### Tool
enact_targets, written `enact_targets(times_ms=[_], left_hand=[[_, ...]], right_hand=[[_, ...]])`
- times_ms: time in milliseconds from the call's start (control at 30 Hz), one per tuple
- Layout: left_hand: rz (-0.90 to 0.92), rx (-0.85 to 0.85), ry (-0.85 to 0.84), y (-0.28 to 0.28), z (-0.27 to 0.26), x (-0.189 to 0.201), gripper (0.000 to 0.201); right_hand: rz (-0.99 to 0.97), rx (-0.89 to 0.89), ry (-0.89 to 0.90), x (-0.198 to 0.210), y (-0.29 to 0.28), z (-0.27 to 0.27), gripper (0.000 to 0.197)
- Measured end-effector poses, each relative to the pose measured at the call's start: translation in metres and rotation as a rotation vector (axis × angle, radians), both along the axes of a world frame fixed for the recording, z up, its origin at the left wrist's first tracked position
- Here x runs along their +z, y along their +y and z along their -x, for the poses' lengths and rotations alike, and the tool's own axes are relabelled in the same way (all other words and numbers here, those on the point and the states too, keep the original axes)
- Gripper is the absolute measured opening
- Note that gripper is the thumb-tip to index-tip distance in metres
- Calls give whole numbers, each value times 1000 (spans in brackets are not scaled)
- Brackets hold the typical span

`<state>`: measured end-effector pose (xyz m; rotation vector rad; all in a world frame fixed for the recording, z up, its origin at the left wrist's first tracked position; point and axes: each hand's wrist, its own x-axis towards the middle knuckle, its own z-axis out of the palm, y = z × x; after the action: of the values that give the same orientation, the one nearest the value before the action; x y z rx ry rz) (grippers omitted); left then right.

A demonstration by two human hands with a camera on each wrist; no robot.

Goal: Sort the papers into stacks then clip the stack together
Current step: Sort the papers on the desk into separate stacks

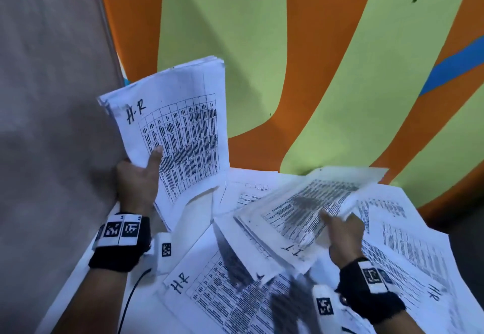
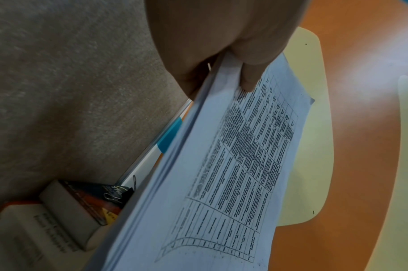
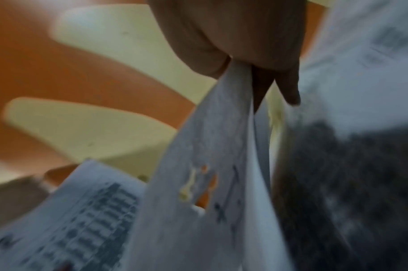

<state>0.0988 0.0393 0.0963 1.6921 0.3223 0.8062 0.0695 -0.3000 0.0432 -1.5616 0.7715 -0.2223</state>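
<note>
Papers marked H-R (image 1: 178,129) stand raised in the left hand (image 1: 137,181), thumb clamped across them. Right hand (image 1: 345,236) pinches a blurred sheaf (image 1: 301,210) above loose sheets (image 1: 230,305) on the table.

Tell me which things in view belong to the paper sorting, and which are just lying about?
Job:
H-R stack, held in left hand
blurred sheets, held in right hand
loose papers on the table
binder clips

Lying about:
books
</note>
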Motion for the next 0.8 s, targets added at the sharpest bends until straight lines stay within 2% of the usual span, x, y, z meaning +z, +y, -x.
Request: enact_targets(times_ms=[33, 100, 167, 200, 267, 333, 400, 500, 567, 667, 800], left_hand=[[2, 11, 1, 1, 2, 0, 38], [-27, 26, -7, -1, 8, 2, 40], [-40, 4, -37, 0, 10, 1, 32], [-45, 1, -53, 2, 12, 1, 28], [-64, 18, -64, 5, 14, 1, 26], [-81, 62, -20, 7, 16, 1, 28], [-70, 91, 20, 11, 15, -4, 36], [-59, 89, 55, 15, 15, -10, 37], [-72, 83, 64, 16, 18, -11, 40], [-66, 79, 32, 15, 24, -11, 34], [-52, 128, 18, 21, 23, -19, 26]], right_hand=[[22, 73, -33, 11, -4, 2, 34], [89, 236, -113, 36, -14, 4, 32], [165, 400, -158, 57, -28, 3, 51], [185, 457, -165, 71, -30, 3, 51], [228, 566, -139, 85, -39, -5, 25], [315, 699, -63, 89, -41, -16, 18], [452, 845, 53, 74, -31, -25, 11], [644, 999, 255, 19, -4, -35, 26], [718, 1061, 326, -18, 17, -39, 25], [771, 1094, 360, -55, 36, -39, 20], [894, 1103, 302, -74, 55, -27, 11]])
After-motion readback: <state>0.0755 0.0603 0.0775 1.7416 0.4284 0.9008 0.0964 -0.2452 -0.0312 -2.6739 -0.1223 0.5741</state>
